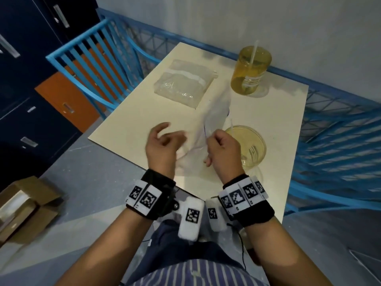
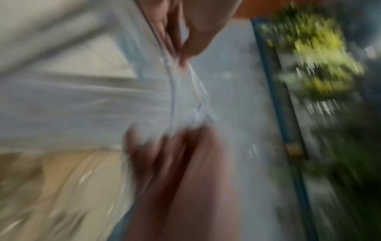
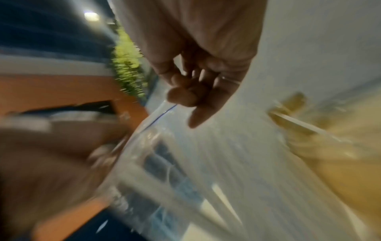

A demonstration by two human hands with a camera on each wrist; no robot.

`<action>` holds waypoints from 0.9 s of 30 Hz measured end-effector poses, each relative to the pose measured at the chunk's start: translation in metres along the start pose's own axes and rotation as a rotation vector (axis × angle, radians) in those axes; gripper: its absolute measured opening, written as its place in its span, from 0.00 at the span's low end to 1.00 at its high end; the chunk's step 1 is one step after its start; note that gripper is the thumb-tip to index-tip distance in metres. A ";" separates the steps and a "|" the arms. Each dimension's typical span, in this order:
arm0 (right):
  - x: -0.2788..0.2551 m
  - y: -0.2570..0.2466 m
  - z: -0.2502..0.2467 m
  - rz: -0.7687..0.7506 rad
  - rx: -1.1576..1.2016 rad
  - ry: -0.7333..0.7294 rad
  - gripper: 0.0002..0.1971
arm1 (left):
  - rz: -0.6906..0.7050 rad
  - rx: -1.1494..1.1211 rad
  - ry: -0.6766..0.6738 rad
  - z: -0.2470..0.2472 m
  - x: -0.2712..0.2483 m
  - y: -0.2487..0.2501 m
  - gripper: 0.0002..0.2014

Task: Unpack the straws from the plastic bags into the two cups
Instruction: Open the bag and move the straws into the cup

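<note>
Pinching the top edge of a limp clear plastic bag, the right hand is held just beside the near amber glass cup. The left hand, left of that cup, is loosely curled, apparently empty. A steadier two-handed hold is advised before straws are drawn out.

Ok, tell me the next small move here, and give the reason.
Probably pull the bag's mouth wider and draw a straw out toward the near cup. The right hand pinches one edge of the clear bag, held up over the table, and the left hand is at the other side with fingers curled. The far cup already holds a straw.
</note>
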State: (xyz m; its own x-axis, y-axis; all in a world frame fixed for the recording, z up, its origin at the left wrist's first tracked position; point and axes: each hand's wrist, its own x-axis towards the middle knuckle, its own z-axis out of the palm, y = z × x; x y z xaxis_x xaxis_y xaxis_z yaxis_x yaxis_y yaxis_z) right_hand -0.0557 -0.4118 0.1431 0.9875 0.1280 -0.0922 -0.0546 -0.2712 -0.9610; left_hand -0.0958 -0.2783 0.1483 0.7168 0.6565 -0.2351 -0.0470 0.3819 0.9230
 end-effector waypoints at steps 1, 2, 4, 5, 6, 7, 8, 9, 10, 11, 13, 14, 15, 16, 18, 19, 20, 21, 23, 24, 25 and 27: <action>0.002 0.005 -0.007 0.032 -0.018 0.045 0.16 | -0.005 -0.055 0.107 -0.008 0.009 0.002 0.17; 0.004 0.012 -0.014 0.071 -0.047 0.057 0.16 | -0.023 -0.057 0.169 -0.019 0.019 0.003 0.16; 0.004 0.017 -0.019 0.131 -0.108 -0.049 0.14 | -0.060 0.102 0.063 -0.035 0.030 0.004 0.13; 0.003 0.018 -0.015 0.154 -0.118 -0.109 0.12 | -0.059 0.253 -0.066 -0.038 0.031 0.001 0.13; 0.003 0.019 -0.009 0.166 -0.109 -0.144 0.10 | -0.024 0.414 -0.190 -0.037 0.028 -0.003 0.13; 0.003 0.016 -0.001 0.163 -0.118 -0.154 0.08 | 0.035 0.556 -0.289 -0.033 0.025 -0.006 0.15; 0.003 0.013 0.006 0.144 -0.138 -0.148 0.08 | 0.100 0.665 -0.364 -0.028 0.023 -0.007 0.16; 0.002 0.011 0.012 0.127 -0.172 -0.143 0.10 | 0.157 0.756 -0.421 -0.023 0.022 -0.006 0.17; 0.002 0.009 0.015 0.097 -0.214 -0.137 0.11 | 0.212 0.826 -0.470 -0.019 0.023 -0.003 0.17; 0.002 0.006 0.015 0.075 -0.265 -0.126 0.13 | 0.256 0.881 -0.514 -0.016 0.026 0.003 0.19; 0.004 -0.002 0.014 0.025 -0.321 -0.068 0.13 | 0.302 0.971 -0.602 -0.013 0.032 0.012 0.22; 0.007 -0.005 0.014 -0.006 -0.321 -0.027 0.13 | 0.302 1.005 -0.644 -0.011 0.035 0.015 0.22; 0.012 -0.010 0.016 -0.036 -0.301 0.000 0.13 | 0.299 1.043 -0.670 -0.009 0.036 0.017 0.19; 0.019 -0.013 0.018 -0.070 -0.279 0.006 0.12 | 0.300 1.080 -0.680 -0.006 0.038 0.018 0.16; 0.031 -0.018 0.024 -0.109 -0.280 -0.038 0.09 | 0.296 1.109 -0.670 0.000 0.044 0.019 0.07; 0.034 -0.020 0.029 -0.102 -0.296 -0.072 0.08 | 0.270 1.092 -0.660 0.002 0.048 0.020 0.06; 0.036 -0.021 0.034 -0.097 -0.311 -0.102 0.08 | 0.227 1.061 -0.660 0.004 0.053 0.019 0.09; 0.037 -0.023 0.037 -0.089 -0.328 -0.135 0.09 | 0.183 1.033 -0.671 0.006 0.058 0.020 0.11; 0.040 -0.028 0.037 -0.085 -0.345 -0.171 0.10 | 0.169 0.993 -0.693 0.007 0.069 0.024 0.12; 0.045 -0.031 0.032 -0.073 -0.344 -0.129 0.10 | 0.196 0.950 -0.648 0.006 0.077 0.028 0.11; 0.051 -0.034 0.024 -0.042 -0.326 -0.026 0.09 | 0.220 0.876 -0.548 0.004 0.086 0.033 0.12; 0.062 -0.043 0.002 0.014 -0.223 0.248 0.09 | 0.300 0.768 -0.309 -0.001 0.107 0.048 0.13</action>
State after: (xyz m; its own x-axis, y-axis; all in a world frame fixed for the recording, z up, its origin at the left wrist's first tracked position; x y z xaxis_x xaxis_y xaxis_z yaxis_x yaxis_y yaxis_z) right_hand 0.0075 -0.3906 0.1778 0.9944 -0.1054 -0.0124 -0.0614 -0.4765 -0.8770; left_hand -0.0218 -0.1896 0.1669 0.9106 0.4113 0.0410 0.1374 -0.3946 0.9085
